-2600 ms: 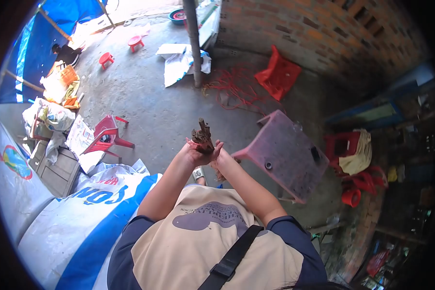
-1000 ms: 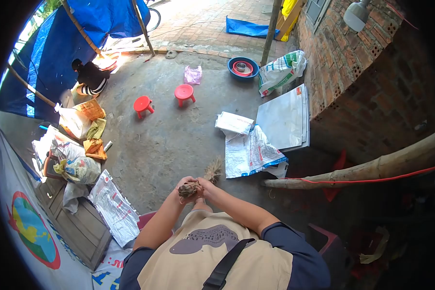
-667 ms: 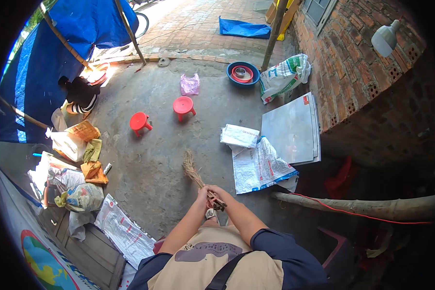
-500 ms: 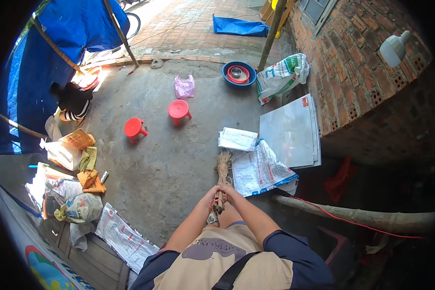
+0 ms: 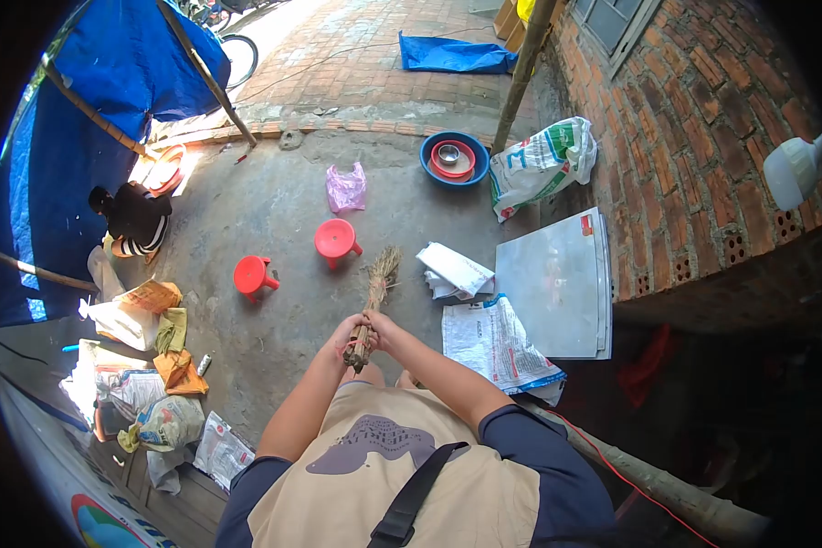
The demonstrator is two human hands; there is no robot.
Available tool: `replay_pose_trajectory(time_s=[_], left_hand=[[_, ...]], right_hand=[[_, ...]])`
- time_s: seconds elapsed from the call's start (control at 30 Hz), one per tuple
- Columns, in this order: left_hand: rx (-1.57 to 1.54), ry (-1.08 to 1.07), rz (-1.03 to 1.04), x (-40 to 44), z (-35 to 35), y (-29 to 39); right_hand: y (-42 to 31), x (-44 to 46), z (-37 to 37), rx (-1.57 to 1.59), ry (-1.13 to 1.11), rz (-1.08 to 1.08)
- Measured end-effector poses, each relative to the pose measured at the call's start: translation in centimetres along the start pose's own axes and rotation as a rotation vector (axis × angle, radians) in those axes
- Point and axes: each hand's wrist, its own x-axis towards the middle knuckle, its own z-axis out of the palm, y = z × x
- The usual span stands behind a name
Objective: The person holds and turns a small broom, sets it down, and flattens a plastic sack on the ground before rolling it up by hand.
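The hands (image 5: pixel 348 335) hide the straw bundle (image 5: pixel 377 290) where they grip it, and the bottom edge crops a round emblem (image 5: pixel 105 525).

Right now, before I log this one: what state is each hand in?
Left hand: closed, holding the bundle of dry stalks.
Right hand: closed, holding the same bundle.

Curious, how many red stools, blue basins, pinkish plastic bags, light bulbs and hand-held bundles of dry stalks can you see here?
Red stools: 2
Blue basin: 1
Pinkish plastic bag: 1
Light bulb: 1
Bundle of dry stalks: 1
Total: 6
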Motion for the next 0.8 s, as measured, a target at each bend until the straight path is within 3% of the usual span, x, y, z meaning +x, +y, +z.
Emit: replay_pose_trajectory(time_s=[0.1,0.13,0.17,0.23,0.3,0.37,0.43,0.57,0.67,0.7,0.8], left_hand=[[0.061,0.037,0.133,5.6,1.7,4.1],[0.160,0.061,0.155,8.5,1.4,5.8],[0.119,0.074,0.135,10.7,2.0,7.0],[0.192,0.133,0.053,15.3,3.3,8.8],[0.256,0.270,0.003,15.6,9.6,8.9],[0.397,0.170,-0.038,23.6,7.1,10.1],[0.478,0.182,-0.233,24.6,9.4,12.0],[0.431,0.015,-0.168,23.4,11.1,19.5],[0.385,-0.064,-0.097,18.3,12.4,28.2],[0.256,-0.091,-0.208,18.2,11.4,31.3],[-0.049,-0.138,-0.162,14.3,11.6,38.5]], right_hand=[[-5.8,1.3,0.4,-0.029,0.243,-0.082],[-7.0,4.3,-2.2,-0.013,0.168,-0.120],[-8.3,7.4,-4.7,0.004,0.094,-0.160],[-10.7,10.2,-8.0,0.006,0.211,-0.181],[-13.4,11.4,-12.2,0.009,0.285,-0.147],[-16.4,8.9,-13.1,0.075,0.347,-0.157],[-17.8,10.1,-15.2,0.219,0.268,-0.152],[-23.2,10.4,-8.3,0.323,0.345,-0.285],[-27.7,14.5,-2.9,0.265,0.176,-0.279],[-29.5,15.6,-0.3,0.268,0.179,-0.253],[-34.6,20.2,5.2,0.157,0.028,-0.116]])
